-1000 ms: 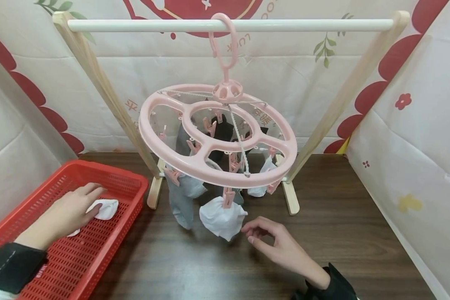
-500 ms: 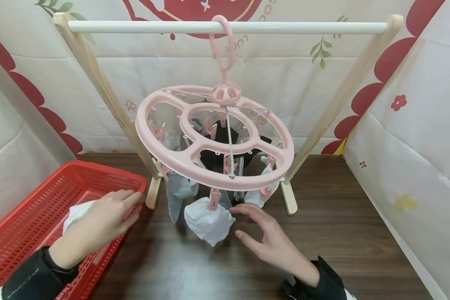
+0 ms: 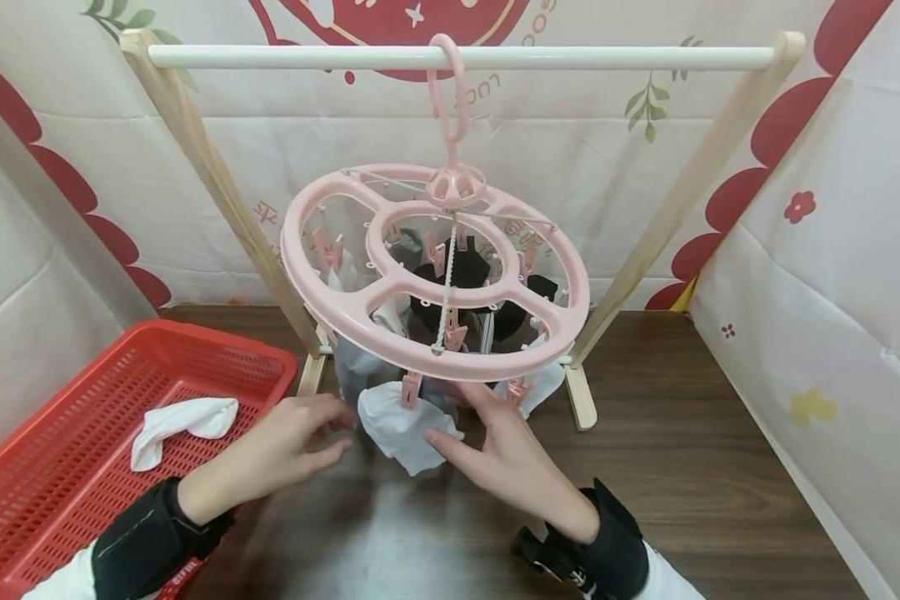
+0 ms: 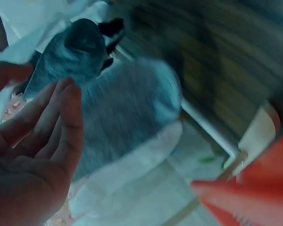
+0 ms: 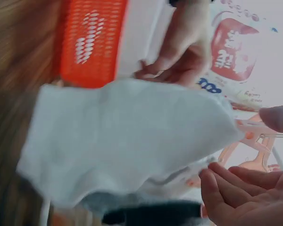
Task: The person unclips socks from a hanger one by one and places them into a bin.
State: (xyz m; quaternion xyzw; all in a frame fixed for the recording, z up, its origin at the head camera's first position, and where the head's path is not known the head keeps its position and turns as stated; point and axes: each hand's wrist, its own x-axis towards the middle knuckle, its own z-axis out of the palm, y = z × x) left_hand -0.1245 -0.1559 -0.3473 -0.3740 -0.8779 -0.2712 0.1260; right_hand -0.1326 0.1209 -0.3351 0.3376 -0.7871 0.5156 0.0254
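Note:
A white sock [image 3: 397, 429] hangs from a pink clothespin [image 3: 411, 388] at the near edge of the round pink hanger [image 3: 450, 360]. My right hand [image 3: 506, 450] is at this sock's right side, thumb in front and fingers partly hidden behind. In the right wrist view the thumb and fingers stand apart beside the white sock [image 5: 127, 136], pinching nothing. My left hand [image 3: 292, 446] is just left of the sock, fingers loosely bent and holding nothing. In the left wrist view a grey sock [image 4: 127, 108] hangs beyond its fingers.
A red basket [image 3: 213, 333] with a white sock [image 3: 183, 421] in it stands at the left. The hanger hooks over a white rod [image 3: 307, 57] on wooden legs [image 3: 675, 192]. Black items [image 3: 468, 265] and more pale socks hang behind.
My left hand has left the basket and moved right toward the hanging white sock; the basket's sock stays there. My right hand has moved left to it. The hanger has turned somewhat.

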